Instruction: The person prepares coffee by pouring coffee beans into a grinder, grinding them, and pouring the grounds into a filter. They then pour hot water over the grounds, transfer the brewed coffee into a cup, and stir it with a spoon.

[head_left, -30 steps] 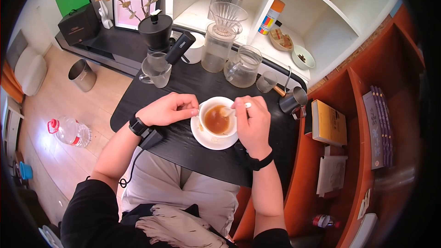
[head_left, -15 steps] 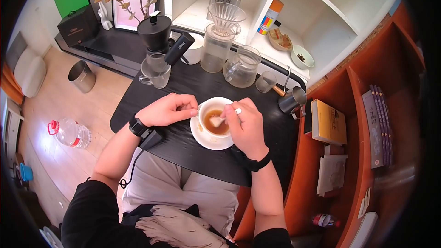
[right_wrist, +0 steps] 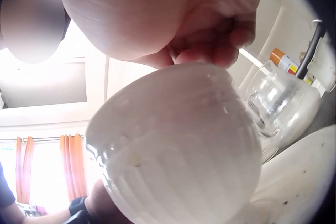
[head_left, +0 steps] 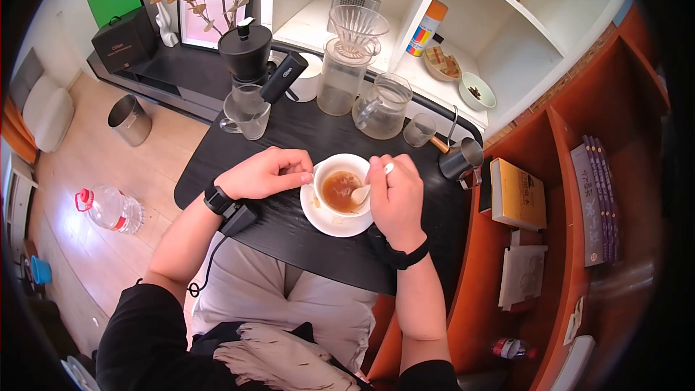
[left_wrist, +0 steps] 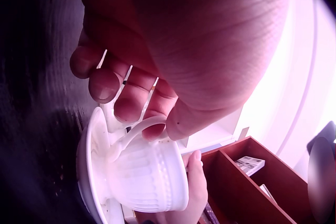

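A white cup [left_wrist: 149, 176] of brown liquid [head_left: 337, 190] stands on a white saucer [head_left: 327, 224] on the black table. My left hand [head_left: 266, 172] pinches the cup's handle [left_wrist: 134, 132] between thumb and forefinger, the other fingers curled beside it. On the cup's other side, my right hand [head_left: 397, 192] holds a white spoon [head_left: 360, 195], whose bowl dips into the liquid by the right inner wall. From below, the right wrist view shows the fingers of that hand just over the cup's rim, with most of the spoon hidden.
Behind the cup stand a glass server [head_left: 382, 106], a ribbed glass dripper [head_left: 359, 25] on a taller glass vessel [head_left: 339, 76], a small glass [head_left: 420, 130] and a steel pitcher [head_left: 461, 158]. A black grinder [head_left: 245, 51] and glass mug [head_left: 248, 112] are back left. Red-brown shelves [head_left: 474, 275] border the right.
My right hand swung the spoon left across the cup, then back to the right inside it. The left hand has stayed at the handle, and the cup has not moved.
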`<action>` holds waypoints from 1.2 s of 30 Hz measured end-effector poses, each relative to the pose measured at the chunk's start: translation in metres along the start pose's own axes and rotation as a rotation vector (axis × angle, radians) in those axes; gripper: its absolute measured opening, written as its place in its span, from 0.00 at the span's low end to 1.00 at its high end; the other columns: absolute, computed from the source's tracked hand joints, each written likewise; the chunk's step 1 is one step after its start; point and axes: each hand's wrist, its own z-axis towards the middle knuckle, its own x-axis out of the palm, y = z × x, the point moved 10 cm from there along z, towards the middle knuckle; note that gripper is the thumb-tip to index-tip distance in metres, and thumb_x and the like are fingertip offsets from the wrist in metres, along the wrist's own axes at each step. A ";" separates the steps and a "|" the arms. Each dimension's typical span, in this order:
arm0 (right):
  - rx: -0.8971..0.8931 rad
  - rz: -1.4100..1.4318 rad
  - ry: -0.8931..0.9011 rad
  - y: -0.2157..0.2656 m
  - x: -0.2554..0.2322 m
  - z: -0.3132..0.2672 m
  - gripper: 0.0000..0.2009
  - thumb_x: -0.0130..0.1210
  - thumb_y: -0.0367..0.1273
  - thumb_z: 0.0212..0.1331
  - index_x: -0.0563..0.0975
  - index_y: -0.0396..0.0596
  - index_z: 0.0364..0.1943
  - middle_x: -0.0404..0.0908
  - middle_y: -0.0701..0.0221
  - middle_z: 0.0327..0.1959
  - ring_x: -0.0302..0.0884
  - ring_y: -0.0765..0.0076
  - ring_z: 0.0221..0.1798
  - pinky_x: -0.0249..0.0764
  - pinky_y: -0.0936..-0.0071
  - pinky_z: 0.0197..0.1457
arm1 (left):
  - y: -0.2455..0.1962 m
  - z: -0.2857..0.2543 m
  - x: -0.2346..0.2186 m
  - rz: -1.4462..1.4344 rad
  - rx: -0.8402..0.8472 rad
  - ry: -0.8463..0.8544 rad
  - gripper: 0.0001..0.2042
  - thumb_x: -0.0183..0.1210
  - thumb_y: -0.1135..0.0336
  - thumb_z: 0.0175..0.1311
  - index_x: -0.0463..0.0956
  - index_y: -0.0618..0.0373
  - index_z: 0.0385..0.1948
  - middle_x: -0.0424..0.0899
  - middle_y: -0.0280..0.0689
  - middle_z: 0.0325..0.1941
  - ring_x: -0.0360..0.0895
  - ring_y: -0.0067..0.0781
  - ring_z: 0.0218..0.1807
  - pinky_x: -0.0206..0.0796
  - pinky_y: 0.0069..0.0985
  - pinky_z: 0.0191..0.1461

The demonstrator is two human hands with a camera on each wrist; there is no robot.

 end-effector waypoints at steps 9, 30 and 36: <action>-0.035 0.140 0.026 0.006 0.004 -0.001 0.10 0.61 0.32 0.71 0.84 0.43 0.31 0.84 0.66 0.29 0.78 0.55 0.36 0.75 0.62 0.43 | -0.005 -0.001 -0.001 0.011 -0.031 0.011 0.08 0.60 0.64 0.79 0.78 0.59 0.42 0.80 0.25 0.28 0.68 0.14 0.32 0.63 0.21 0.38; -0.079 0.165 0.000 0.015 0.002 0.001 0.12 0.60 0.31 0.71 0.82 0.44 0.27 0.84 0.67 0.27 0.77 0.57 0.34 0.74 0.62 0.42 | 0.002 0.000 0.000 -0.010 -0.016 0.001 0.09 0.61 0.62 0.79 0.79 0.59 0.43 0.80 0.26 0.26 0.68 0.15 0.31 0.62 0.22 0.36; -0.014 -0.052 -0.078 0.002 -0.006 0.004 0.12 0.60 0.32 0.71 0.82 0.43 0.29 0.83 0.65 0.27 0.77 0.55 0.35 0.74 0.61 0.43 | -0.001 -0.001 -0.001 0.009 -0.015 -0.003 0.09 0.61 0.62 0.79 0.79 0.59 0.43 0.78 0.25 0.26 0.67 0.14 0.30 0.61 0.22 0.35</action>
